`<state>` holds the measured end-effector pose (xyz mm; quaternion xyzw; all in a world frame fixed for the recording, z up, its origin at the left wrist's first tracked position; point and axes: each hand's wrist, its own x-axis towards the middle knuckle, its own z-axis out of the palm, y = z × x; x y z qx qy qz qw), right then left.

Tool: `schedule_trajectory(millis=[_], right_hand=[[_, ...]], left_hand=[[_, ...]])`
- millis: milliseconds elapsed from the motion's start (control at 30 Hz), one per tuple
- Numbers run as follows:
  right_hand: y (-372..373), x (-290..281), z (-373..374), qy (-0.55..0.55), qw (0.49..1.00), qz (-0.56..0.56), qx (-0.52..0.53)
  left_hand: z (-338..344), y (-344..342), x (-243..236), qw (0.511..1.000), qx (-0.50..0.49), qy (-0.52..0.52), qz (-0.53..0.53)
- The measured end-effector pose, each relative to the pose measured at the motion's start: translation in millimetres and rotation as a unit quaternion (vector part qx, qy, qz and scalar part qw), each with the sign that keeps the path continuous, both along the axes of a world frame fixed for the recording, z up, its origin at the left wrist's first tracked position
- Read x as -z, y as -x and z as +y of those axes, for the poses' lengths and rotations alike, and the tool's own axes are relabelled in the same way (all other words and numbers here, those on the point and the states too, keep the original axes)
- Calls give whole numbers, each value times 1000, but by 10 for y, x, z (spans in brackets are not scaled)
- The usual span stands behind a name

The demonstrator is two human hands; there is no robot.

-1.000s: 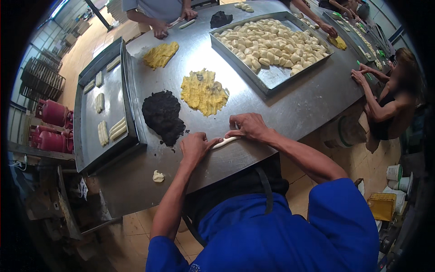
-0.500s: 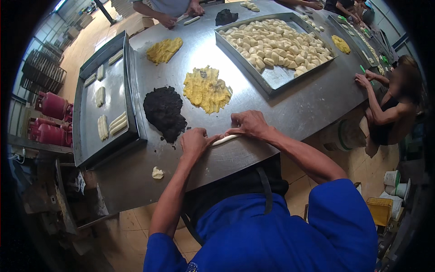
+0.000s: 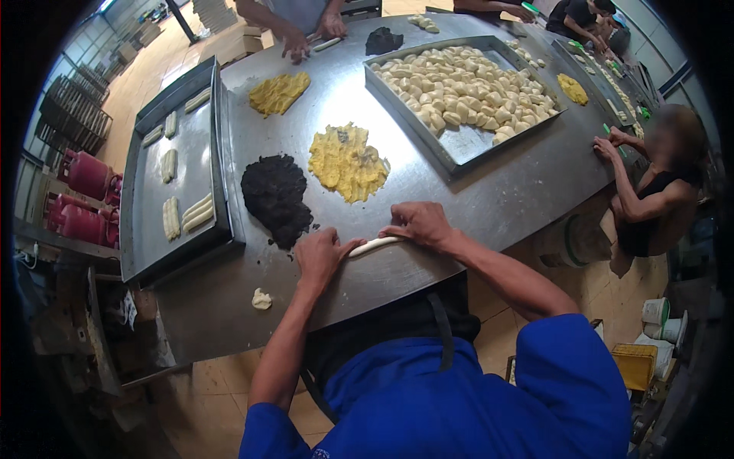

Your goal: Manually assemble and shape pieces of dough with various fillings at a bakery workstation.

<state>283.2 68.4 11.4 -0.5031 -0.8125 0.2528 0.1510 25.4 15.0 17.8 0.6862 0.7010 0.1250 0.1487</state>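
A thin white dough roll [image 3: 375, 245] lies on the steel table near its front edge. My left hand [image 3: 319, 256] is closed at its left end, the thumb reaching over the dough. At the other end my right hand [image 3: 420, 225] is closed too, fingers curled under and thumb on the roll. Just beyond my left hand sits a mound of dark, crumbly filling [image 3: 275, 199]. Past the roll is a flattened yellow paste [image 3: 348, 164]. A small scrap of dough [image 3: 261, 299] rests left of my left forearm.
At the left, a deep metal tray [image 3: 145, 222] holds several finished dough sticks. A larger tray [image 3: 459, 163] heaped with dough pieces stands at the far right. More yellow paste [image 3: 278, 93] lies farther back. Co-workers' hands [image 3: 310, 34] work at the far edge, another person's [image 3: 612, 143] at the right.
My left hand has shifted slightly left, and more of the dough roll shows between my hands. The far co-worker's hands have spread over a dough stick.
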Motion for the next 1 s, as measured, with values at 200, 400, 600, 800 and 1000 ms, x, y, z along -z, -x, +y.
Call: schedule_trajectory(millis=[200, 400, 600, 800, 1000], right_hand=[[-39, -170, 161, 97, 995, -32, -21], [-736, -431, 1060, -55, 960, 183, 206], [-1446, 34, 2003, -247, 934, -144, 216], [-1257, -138, 2112, -193, 954, -120, 196], [-180, -971, 377, -34, 972, 220, 80]], left_hand=[[-56, 93, 101, 995, 0, -50, -89], [-366, 188, 37, 948, -31, -107, -298], [-677, 28, -247, 926, -56, -60, -367], [-806, 58, -250, 916, -45, 1, -400], [-679, -250, -355, 803, -122, 2, -583]])
